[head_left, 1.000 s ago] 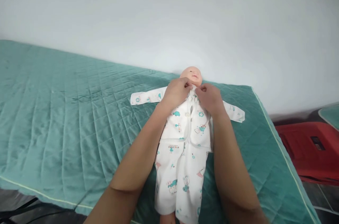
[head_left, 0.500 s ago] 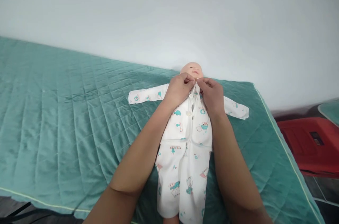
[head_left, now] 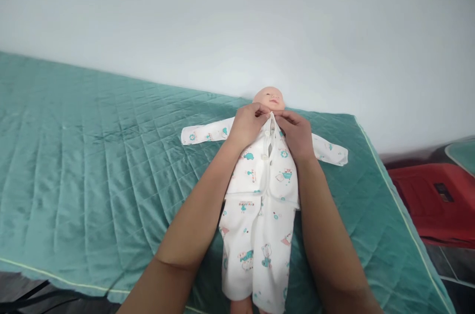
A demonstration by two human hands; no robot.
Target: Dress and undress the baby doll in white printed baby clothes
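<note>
- A doll (head_left: pixel 269 96) lies face up on a green quilt (head_left: pixel 92 180), inside printed shirt (head_left: pixel 243 175) and trousers (head_left: pixel 239 239).
- Left hand (head_left: pixel 248 125), right hand (head_left: pixel 298 131): fingers pressed together, pinching the shirt's neckline.

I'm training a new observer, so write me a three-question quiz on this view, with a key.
1. True or false: the left hand and the right hand are both at the neck end of the white shirt.
2. The shirt's sleeves are: (a) rolled up, (b) spread out sideways, (c) tucked underneath.
3. Fill in: beyond the doll's head stands a pale ____.

Key: 1 true; 2 b; 3 wall.
</note>
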